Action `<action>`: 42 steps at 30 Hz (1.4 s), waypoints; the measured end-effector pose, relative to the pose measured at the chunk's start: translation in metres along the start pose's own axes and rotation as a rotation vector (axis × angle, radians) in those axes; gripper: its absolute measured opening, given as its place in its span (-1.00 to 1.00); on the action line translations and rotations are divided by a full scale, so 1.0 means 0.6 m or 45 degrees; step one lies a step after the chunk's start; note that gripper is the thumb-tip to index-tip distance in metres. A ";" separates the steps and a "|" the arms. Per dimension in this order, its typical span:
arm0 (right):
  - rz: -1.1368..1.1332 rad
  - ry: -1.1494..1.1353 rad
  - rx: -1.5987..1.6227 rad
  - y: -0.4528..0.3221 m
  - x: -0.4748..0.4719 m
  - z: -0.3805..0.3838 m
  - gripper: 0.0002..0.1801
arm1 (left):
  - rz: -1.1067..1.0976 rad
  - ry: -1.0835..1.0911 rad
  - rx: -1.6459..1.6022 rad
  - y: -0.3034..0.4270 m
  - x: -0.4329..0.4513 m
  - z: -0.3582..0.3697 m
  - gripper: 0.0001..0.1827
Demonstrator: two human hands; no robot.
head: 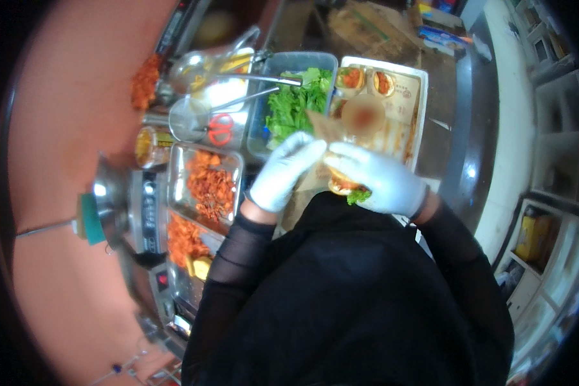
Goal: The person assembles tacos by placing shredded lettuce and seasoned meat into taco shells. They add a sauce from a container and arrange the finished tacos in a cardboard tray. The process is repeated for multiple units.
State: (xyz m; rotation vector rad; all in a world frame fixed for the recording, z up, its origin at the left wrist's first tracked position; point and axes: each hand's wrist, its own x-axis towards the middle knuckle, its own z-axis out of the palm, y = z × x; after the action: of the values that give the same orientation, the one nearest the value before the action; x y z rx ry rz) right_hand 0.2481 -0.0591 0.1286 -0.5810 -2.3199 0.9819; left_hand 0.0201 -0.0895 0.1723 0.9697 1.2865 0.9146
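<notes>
My right hand [383, 176], in a white glove, is closed around a filled bun [340, 181]. Green lettuce [358, 195] and a reddish filling poke out of the bun's lower side. Close by on the left, my gloved left hand [287, 171] pinches a brown paper wrapper [322, 126] at the fingertips. More of that paper shows between the two hands; its exact shape is partly hidden. Beyond my right hand, a white-rimmed tray [423, 103] holds several filled buns [351, 77] and printed brown paper [398, 99]. A blurred patch covers part of the tray.
Left of the tray stands a clear plastic tub [296, 59] of lettuce with metal tongs [270, 78] across it. Red-handled scissors [220, 129], a metal pan of chopped reddish meat [212, 186], a lidded jar [149, 147] and a scale [148, 212] line the left side.
</notes>
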 end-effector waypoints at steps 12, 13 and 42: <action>-0.031 -0.043 0.068 0.003 -0.014 0.012 -0.39 | -0.050 -0.026 -0.057 -0.022 -0.016 -0.023 -0.88; -0.048 -0.039 0.046 0.001 -0.012 0.011 -0.40 | -0.057 -0.018 -0.100 -0.023 -0.018 -0.024 -0.88; 0.284 0.026 0.080 0.053 -0.033 0.058 -0.60 | 0.050 0.333 0.373 -0.159 0.063 -0.154 -0.84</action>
State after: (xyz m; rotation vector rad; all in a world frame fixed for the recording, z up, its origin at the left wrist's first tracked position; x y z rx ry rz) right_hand 0.2465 -0.0680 0.0780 -0.8332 -2.2318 1.1399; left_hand -0.0687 -0.0800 0.0668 1.1316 1.6618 0.9214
